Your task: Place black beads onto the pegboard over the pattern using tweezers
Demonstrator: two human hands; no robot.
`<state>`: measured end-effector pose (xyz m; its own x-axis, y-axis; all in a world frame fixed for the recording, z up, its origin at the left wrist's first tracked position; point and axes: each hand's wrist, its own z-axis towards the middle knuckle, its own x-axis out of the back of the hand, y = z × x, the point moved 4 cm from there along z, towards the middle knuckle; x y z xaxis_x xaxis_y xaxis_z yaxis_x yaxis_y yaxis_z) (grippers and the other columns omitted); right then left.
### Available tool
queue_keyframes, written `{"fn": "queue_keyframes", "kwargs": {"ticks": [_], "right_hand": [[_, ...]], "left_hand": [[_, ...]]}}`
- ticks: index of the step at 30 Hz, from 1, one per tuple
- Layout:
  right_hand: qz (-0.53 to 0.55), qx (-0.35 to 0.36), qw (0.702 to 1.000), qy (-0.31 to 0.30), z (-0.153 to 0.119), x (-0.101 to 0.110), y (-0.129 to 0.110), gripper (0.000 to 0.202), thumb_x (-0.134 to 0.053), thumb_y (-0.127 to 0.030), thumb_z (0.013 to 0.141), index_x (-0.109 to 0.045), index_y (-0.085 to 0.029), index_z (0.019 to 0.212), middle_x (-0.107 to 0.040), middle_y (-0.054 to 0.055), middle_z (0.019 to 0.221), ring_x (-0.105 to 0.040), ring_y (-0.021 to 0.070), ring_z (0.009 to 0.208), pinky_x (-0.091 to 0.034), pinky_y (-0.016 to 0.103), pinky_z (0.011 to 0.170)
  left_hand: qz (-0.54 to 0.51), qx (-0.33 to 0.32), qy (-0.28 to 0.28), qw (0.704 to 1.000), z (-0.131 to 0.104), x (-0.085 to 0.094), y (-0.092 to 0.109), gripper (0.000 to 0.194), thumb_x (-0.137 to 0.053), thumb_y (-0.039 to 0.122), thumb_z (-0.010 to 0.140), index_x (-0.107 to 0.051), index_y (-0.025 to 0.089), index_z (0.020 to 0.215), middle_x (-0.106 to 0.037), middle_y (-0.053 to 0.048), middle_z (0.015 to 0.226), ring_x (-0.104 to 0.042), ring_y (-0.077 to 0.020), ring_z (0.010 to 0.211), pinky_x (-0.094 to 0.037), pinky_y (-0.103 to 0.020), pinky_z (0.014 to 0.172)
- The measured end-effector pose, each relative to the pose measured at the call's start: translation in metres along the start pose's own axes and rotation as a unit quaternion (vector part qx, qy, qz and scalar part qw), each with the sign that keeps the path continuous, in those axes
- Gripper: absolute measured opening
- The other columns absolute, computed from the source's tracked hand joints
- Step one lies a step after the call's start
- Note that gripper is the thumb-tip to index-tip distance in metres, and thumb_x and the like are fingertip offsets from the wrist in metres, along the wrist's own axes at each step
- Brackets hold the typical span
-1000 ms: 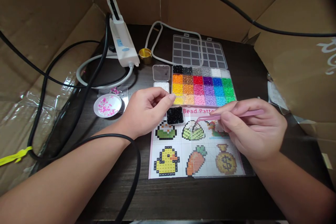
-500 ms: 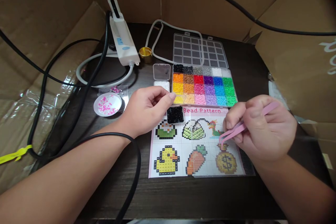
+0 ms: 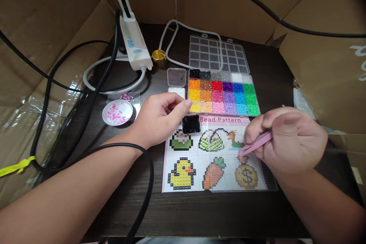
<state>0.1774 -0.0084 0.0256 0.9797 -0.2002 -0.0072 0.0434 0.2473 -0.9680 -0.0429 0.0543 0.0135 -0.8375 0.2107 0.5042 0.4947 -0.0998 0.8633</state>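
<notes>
My right hand is closed round pink tweezers. Their bent tips point down over the money bag picture, on a clear pegboard that overlaps the right part of the bead pattern sheet. Whether a bead sits between the tips is too small to tell. My left hand has thumb and forefinger pinched at the edge of a clear lid, which stands up from a small box of black beads. Just behind those fingers is the large sorted bead case.
At left, a white dish of pink and white beads rests on another clear pegboard. Farther back are a small box of white beads, a gold cup and a power strip. A black cable crosses above my left forearm.
My right hand has turned slightly, hiding the rear end of the tweezers, and the tips look closer together. My left hand stays in place.
</notes>
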Motion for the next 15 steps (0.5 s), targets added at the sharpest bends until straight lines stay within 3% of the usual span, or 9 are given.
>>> {"fn": "queue_keyframes", "kwargs": {"ticks": [4,9,15], "right_hand": [[0.017,0.0,1.0,0.006,0.0001,0.0008,0.0001,0.01,-0.061,-0.033,0.09,-0.056,-0.026,0.085,-0.064,-0.004,0.052,-0.055,0.0148,0.031,-0.039,0.026,0.024],[0.014,-0.003,1.0,0.027,-0.0004,0.002,0.0001,0.015,-0.064,-0.033,0.088,-0.05,-0.03,0.085,-0.063,-0.006,0.05,-0.053,0.0153,0.028,-0.035,0.026,0.02],[0.0,0.019,1.0,0.022,0.0007,0.001,0.0015,0.012,-0.062,-0.034,0.089,-0.054,-0.028,0.084,-0.062,-0.006,0.049,-0.054,0.0158,0.029,-0.043,0.028,0.024]], "left_hand": [[0.001,-0.002,0.002,1.0,-0.0004,0.0002,-0.0006,0.035,-0.057,0.045,0.085,-0.063,0.015,0.068,-0.055,0.001,0.056,-0.047,-0.0104,0.052,-0.035,-0.023,0.049],[-0.002,0.002,-0.004,1.0,0.0,0.0001,0.0003,0.034,-0.057,0.044,0.085,-0.062,0.015,0.067,-0.055,0.0,0.055,-0.047,-0.0109,0.052,-0.035,-0.023,0.049],[-0.005,0.003,-0.003,1.0,0.0001,0.0001,0.0006,0.034,-0.057,0.044,0.085,-0.062,0.015,0.067,-0.055,0.001,0.055,-0.047,-0.0104,0.052,-0.036,-0.023,0.049]]}}
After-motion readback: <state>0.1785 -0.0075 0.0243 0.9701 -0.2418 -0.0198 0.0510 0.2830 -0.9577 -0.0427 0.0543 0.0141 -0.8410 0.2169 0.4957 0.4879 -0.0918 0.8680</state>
